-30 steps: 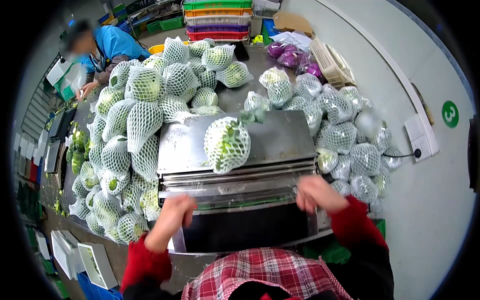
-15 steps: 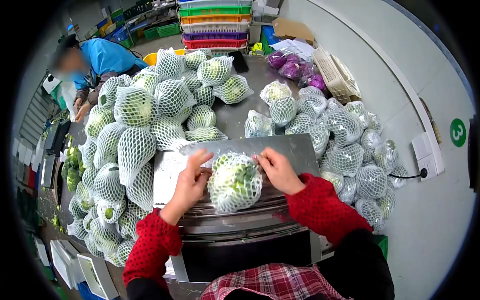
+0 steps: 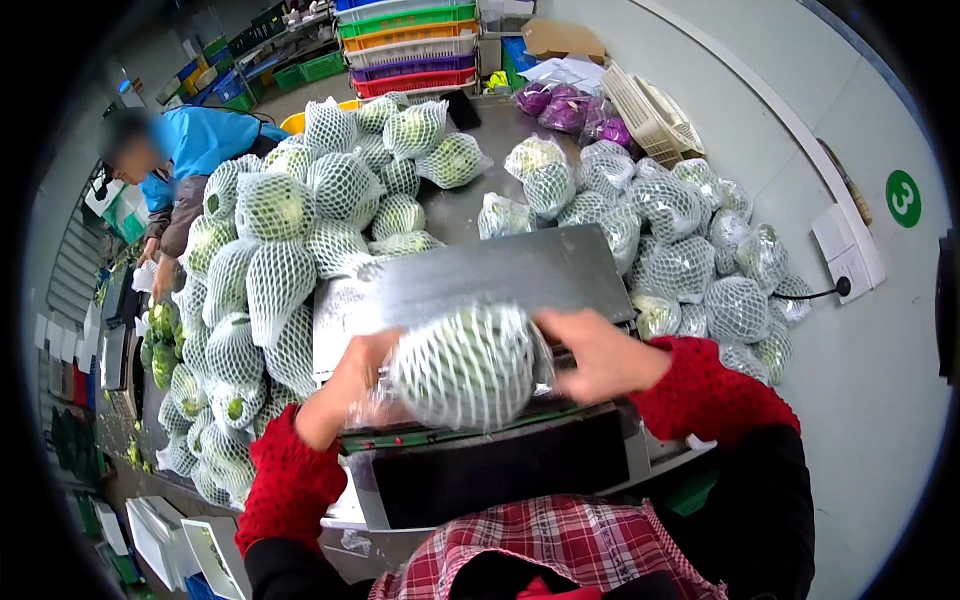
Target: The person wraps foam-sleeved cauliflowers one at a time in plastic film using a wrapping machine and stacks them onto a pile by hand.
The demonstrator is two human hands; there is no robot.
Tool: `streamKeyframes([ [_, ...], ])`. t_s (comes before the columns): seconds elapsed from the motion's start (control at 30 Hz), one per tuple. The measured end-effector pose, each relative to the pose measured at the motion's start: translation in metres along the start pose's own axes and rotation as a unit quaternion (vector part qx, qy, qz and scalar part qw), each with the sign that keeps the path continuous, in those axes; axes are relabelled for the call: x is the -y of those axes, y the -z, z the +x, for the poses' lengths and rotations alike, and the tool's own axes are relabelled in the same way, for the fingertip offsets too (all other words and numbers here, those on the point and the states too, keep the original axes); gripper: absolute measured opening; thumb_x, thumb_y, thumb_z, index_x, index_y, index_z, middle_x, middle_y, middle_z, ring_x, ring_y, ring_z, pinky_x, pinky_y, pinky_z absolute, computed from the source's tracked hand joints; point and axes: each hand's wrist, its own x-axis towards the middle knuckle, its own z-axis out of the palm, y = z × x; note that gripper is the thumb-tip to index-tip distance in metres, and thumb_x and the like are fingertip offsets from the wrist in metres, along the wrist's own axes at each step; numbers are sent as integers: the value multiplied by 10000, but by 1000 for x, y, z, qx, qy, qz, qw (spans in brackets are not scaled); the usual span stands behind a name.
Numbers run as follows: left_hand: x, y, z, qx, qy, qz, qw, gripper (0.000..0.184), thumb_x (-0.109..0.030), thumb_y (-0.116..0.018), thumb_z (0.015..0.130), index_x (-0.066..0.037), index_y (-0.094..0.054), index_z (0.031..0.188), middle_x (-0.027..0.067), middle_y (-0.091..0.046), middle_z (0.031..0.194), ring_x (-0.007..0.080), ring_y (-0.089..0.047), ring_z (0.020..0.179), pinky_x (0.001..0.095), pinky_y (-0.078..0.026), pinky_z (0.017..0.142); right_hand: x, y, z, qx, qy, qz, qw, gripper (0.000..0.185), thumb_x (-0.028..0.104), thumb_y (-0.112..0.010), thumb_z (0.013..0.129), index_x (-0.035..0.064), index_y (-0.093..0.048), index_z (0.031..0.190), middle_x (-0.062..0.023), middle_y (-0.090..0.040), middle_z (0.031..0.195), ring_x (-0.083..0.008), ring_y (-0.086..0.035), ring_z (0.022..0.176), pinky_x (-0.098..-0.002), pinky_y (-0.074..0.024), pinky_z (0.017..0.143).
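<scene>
Between my hands is a pale green-and-white vegetable head, apparently a cauliflower (image 3: 465, 367), in a white foam net. Clear film wraps its sides and bunches at its left. My left hand (image 3: 352, 385) grips it from the left, fingers partly hidden behind the film. From the right, my right hand (image 3: 600, 355) closes on it, blurred by motion. The head is held over the front edge of a metal wrapping machine, whose flat steel plate (image 3: 500, 270) lies just beyond.
Net-sleeved heads (image 3: 280, 205) are piled on the left. Film-wrapped heads (image 3: 680, 265) lie on the right, against the wall. Purple vegetables in bags (image 3: 565, 110), a cream basket (image 3: 650, 115) and stacked crates (image 3: 410, 45) stand behind. A co-worker in blue (image 3: 205, 140) bends at far left.
The cauliflower has turned, and clear film now shows around its sides. My hands have moved in from its edges to grip it. The co-worker's hands have moved lower.
</scene>
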Motion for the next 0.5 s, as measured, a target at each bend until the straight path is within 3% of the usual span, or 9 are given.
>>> streamKeyframes([
  [0.03,-15,-13,-13,24,-54,37,998,462,-209,-803,639,22,-667,1015,174,-673,1056,248,-678,825,343,-528,744,10,-5,-18,56,-26,-16,998,445,304,-697,794,-13,-547,1067,-239,-646,871,-382,-650,784,-419,-510,683],
  [0.13,23,-80,-97,54,183,-241,952,503,-270,-787,728,41,-627,1090,171,-665,1082,245,-671,890,343,-546,783,22,-34,-76,286,-306,115,900,417,343,-535,927,-29,-567,1113,-224,-666,949,-288,-678,893,-383,-532,764],
  [0.2,47,-122,-146,-54,296,-517,801,522,-251,-732,807,41,-562,1204,183,-638,1144,264,-655,973,370,-548,851,13,-61,-145,64,-352,590,724,419,320,-411,991,-25,-559,1176,-213,-661,982,-289,-661,959,-384,-524,828],
  [0.23,49,-125,-159,-41,265,-582,768,535,-335,-548,885,27,-494,1275,250,-590,1176,365,-622,1008,452,-513,893,23,-69,-156,0,-312,604,734,346,233,-413,1000,-15,-557,1194,-220,-645,998,-311,-641,1008,-386,-510,879],
  [0.27,52,-128,-171,-23,238,-643,728,580,-418,-364,964,13,-426,1346,318,-541,1208,467,-588,1042,533,-478,936,44,-73,-156,-44,-294,478,826,272,131,-443,987,-29,-550,1180,-181,-659,939,-232,-664,924,-321,-535,805],
  [0.33,9,-134,-173,-177,185,-606,753,689,-514,-203,954,18,-476,1296,349,-542,1178,512,-565,1054,582,-462,924,43,-94,-157,-78,-300,275,910,192,56,-483,962,-38,-567,1107,-123,-663,821,-154,-666,774,-267,-548,672],
  [0.4,-3,-145,-183,-201,125,-665,708,528,-405,-316,987,27,-518,1214,319,-574,1145,432,-611,1028,530,-504,874,38,-113,-147,-149,-298,221,917,161,85,-480,970,-42,-576,947,-68,-625,672,-107,-611,554,-238,-504,500],
  [0.47,-7,-170,-194,-227,229,-323,890,314,-246,-412,996,29,-542,1073,269,-622,1061,331,-661,927,434,-547,800,33,-121,-133,-161,-312,270,897,169,93,-476,970,-33,-561,897,-57,-600,631,-103,-588,513,-238,-487,469],
  [0.5,2,-182,-201,-317,225,-355,850,163,-133,-470,984,15,-530,953,205,-664,902,237,-674,750,351,-563,688,34,-118,-130,-180,-330,292,880,192,125,-477,973,-19,-557,875,-50,-583,603,-102,-573,490,-236,-474,448],
])
